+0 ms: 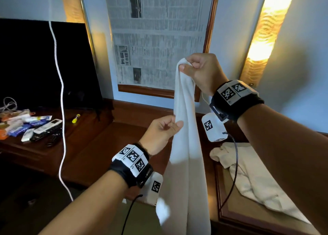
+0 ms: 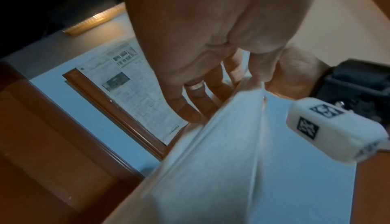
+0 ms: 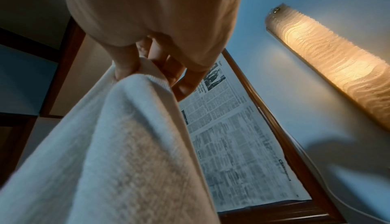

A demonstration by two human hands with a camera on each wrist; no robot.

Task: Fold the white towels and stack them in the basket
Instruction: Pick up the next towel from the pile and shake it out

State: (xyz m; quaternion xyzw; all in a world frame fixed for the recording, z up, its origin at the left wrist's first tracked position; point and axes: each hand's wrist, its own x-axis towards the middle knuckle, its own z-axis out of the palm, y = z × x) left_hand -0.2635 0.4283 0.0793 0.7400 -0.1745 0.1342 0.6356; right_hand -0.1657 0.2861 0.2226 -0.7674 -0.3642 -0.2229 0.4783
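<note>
Above the wooden desk (image 1: pixel 110 142), a white towel (image 1: pixel 184 146) hangs unfolded: the right hand (image 1: pixel 200 71) pinches its top corner, and the left hand (image 1: pixel 159 133), lower down, pinches its edge between thumb and fingers. A second towel (image 1: pixel 248 178) lies crumpled on the desk's right side. No basket shows, so folding looks barely begun.

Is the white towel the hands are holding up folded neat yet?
Not yet. The white towel hangs long and loose from the right hand, which pinches its top; the left hand pinches an edge lower down.
</note>
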